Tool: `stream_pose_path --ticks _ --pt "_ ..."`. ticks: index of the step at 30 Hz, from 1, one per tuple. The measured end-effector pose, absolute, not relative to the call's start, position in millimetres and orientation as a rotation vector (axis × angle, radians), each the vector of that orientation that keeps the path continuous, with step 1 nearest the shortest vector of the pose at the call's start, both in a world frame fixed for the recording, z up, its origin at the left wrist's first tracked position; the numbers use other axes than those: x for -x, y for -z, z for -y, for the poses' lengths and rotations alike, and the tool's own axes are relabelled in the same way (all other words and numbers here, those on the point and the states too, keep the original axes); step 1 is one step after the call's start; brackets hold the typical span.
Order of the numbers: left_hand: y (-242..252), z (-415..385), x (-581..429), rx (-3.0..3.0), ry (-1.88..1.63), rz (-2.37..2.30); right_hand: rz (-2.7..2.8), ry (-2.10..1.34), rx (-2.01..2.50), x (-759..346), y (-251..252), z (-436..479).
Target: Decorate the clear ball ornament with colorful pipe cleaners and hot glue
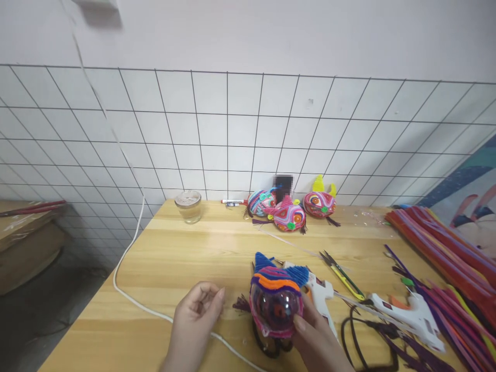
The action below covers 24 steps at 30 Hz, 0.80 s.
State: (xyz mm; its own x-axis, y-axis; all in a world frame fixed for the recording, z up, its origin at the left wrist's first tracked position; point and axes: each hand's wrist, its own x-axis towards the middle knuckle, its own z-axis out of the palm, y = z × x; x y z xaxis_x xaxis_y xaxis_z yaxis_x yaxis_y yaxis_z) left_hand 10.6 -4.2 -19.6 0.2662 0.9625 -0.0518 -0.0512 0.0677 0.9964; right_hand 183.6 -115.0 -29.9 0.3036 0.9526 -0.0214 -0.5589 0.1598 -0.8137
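In my right hand (315, 325) is a round pipe-cleaner craft animal (277, 302), gripped at its right side with the thumb on the front. It has blue pointed ears, an orange band, a pink-purple rim and a clear dome over a dark inside with a reddish spot. A dark tassel sticks out at its left. To the left of it, my left hand (197, 320) hovers above the table with fingers curled in and the thumb against them; nothing shows in it. Behind my right hand lies a white glue gun (321, 299), partly covered.
Three finished-looking yarn-like craft animals (289, 214) stand by the tiled wall, with a marker (232, 201) and a glass cup (188, 206) to their left. Yellow-green snips (343, 276), a second glue gun (411, 315) and pipe-cleaner bundles (442, 253) lie right. A white cable (135, 302) crosses the table.
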Motion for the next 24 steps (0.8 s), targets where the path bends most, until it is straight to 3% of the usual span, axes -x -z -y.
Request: stream_pose_path --ticks 24 --pt "5 15 -13 -1.259 -0.794 -0.787 0.652 -1.266 0.915 -183 18 118"
